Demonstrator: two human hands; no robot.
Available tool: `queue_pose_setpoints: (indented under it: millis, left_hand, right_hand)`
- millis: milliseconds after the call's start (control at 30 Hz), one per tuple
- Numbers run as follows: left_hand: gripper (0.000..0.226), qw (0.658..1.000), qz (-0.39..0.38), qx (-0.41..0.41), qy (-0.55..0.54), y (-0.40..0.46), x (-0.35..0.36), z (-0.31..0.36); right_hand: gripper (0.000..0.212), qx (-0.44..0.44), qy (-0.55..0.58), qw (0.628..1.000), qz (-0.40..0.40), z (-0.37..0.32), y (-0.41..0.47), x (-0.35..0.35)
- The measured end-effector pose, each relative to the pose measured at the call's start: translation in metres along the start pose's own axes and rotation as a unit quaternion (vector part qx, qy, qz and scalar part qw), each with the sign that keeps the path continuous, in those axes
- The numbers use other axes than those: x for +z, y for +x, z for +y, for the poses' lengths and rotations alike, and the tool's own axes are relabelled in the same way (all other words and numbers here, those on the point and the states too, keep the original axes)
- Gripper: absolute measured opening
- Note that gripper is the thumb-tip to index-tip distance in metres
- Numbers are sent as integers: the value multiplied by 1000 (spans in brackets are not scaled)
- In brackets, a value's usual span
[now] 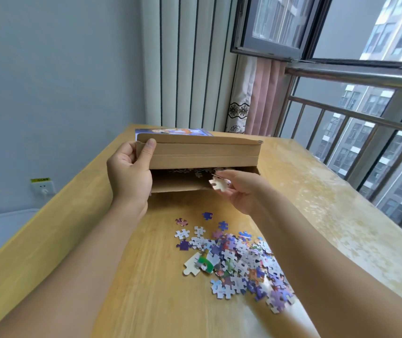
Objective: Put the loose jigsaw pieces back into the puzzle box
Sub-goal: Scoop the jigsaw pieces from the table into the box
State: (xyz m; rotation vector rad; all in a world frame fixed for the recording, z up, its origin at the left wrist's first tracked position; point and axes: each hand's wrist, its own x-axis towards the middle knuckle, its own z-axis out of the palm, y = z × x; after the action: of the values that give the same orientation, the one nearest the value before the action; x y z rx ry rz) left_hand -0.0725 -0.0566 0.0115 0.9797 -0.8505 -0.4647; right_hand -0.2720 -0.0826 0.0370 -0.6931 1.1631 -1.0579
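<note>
Surface: wooden table (131,276) beside a barred window (356,111); a wall socket (43,187) sits low on the left wall.
Puzzle box: the brown cardboard puzzle box (202,154) stands near the far table edge, its flap raised and its opening facing the person.
Left hand: the left hand (129,172) grips the left end of the box, thumb curled over the raised flap, holding it open.
Right hand: the right hand (237,189) pinches one pale jigsaw piece (219,184) between thumb and fingertips, right at the box mouth.
Loose pieces: a pile of jigsaw pieces (241,262) lies on the table near the right forearm (most of the job appears to remain).
Procedure: carry the piece well past the box lip before letting go, so it cannot slide back out. Keep the flap held high. Scooping several pieces at once would likely be quicker.
Not visible: the box interior is dark; only a few pieces show inside. The printed lid art behind is mostly cut off, and the right fingertips are partly blurred.
</note>
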Motion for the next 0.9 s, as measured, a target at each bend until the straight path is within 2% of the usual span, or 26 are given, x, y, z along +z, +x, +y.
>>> queue_pose_setpoints:
  millis: [100, 233, 333, 500, 600, 667, 733, 800, 900]
  left_hand:
    - [18, 1000, -4, 2, 3, -2, 0, 0]
    - [20, 1000, -9, 4, 5, -3, 2, -1]
    - [25, 1000, -11, 4, 7, -3, 1, -4]
    - [19, 1000, -13, -5, 12, -4, 2, -2]
    - [18, 1000, -13, 0, 8, -3, 1, -1]
    - [18, 1000, -14, -1, 7, -3, 1, -1]
    - [20, 1000, -13, -2, 5, -2, 1, -1]
    - [21, 1000, -10, -2, -2, 0, 0, -1]
    - [18, 1000, -6, 0, -6, 1, -1, 1]
  right_hand:
    - [20, 29, 145, 989, 19, -1, 7, 8]
    - [36, 38, 387, 921, -8, -4, 13, 18]
    - [44, 25, 452, 890, -58, -4, 14, 21]
    - [69, 8, 328, 932, -152, -4, 14, 7]
    - [77, 8, 185, 976, -119, -6, 12, 1]
    - [67, -14, 61, 996, -63, -4, 13, -4]
    - [49, -49, -24, 998, -44, -3, 13, -9]
    - [35, -74, -51, 994, -59, -4, 10, -15]
    - [27, -111, -67, 988, -80, -4, 5, -22]
